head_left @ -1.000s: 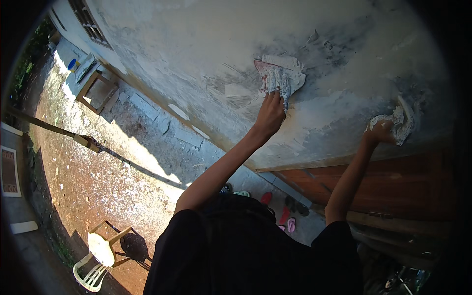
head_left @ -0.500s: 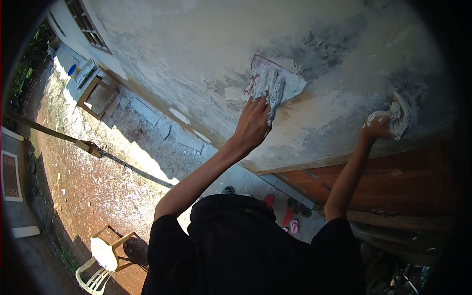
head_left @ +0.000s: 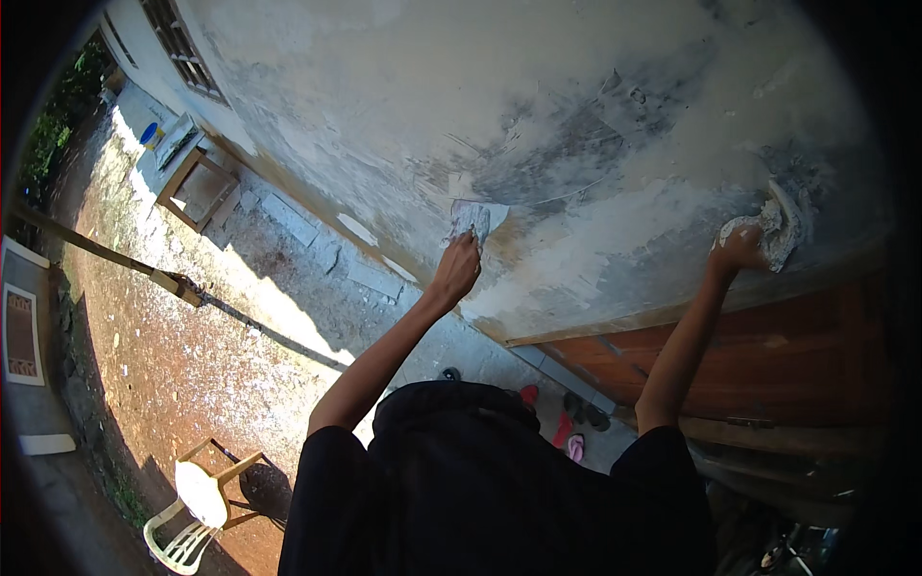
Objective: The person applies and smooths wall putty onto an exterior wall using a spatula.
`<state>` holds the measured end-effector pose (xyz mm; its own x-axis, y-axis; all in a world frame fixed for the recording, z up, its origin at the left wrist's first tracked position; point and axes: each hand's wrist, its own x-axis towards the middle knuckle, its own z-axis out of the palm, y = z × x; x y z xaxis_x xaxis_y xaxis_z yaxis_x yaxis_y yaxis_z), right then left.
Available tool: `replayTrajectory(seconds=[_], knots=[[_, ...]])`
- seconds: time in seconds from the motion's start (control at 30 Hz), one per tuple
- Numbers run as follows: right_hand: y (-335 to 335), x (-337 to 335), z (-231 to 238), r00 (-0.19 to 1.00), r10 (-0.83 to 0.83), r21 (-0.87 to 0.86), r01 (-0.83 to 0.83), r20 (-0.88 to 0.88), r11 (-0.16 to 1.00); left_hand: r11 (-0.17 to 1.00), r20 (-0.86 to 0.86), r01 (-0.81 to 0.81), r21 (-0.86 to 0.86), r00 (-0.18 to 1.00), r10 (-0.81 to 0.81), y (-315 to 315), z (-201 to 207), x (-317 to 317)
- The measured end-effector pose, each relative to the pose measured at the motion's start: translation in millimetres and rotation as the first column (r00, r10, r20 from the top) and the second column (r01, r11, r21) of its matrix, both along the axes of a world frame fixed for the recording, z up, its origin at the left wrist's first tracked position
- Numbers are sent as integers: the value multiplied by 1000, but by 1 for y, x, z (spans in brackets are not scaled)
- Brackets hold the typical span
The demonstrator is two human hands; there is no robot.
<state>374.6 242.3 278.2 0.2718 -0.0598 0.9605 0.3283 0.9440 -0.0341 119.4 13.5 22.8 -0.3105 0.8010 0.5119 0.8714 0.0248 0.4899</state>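
Note:
My left hand [head_left: 458,268] grips a flat putty scraper [head_left: 477,217] smeared with pale grey-white putty. Its wide edge lies on or very near the patchy plastered wall [head_left: 615,163]. Farther right, my right hand [head_left: 739,250] is closed around a curved, whitish piece [head_left: 786,225] thickly coated in putty; its exact kind is hidden by the coating. Putty also covers the fingers of that hand. Between the two hands the wall carries dark grey patches, pale smears and a thin curved streak.
Below the wall at right is a brown wooden door [head_left: 730,370]. Sandals [head_left: 575,446] lie on the floor near its foot. A plastic chair [head_left: 182,549] and a wooden stool [head_left: 204,492] stand at lower left. A pole [head_left: 106,255] crosses the left side, with a blue bucket [head_left: 150,134] beyond.
My left hand has drawn the scraper down and left across the wall, and the scraper has turned. A thin streak shows where it passed. My right hand has stayed almost still.

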Motion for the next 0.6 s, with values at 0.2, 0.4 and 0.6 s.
replayTrajectory(seconds=[0.2,0.4,0.6], knots=[[0,3,3,999,35,-21,-34,9,999,937,617,-294,188,778,120,-5,72,-1],[-10,-4,8,995,100,-29,-100,2,995,866,468,-279,416,882,59,59,118,47],[-20,-7,21,979,200,-24,-199,44,980,929,450,-78,363,887,-102,46,108,118]])
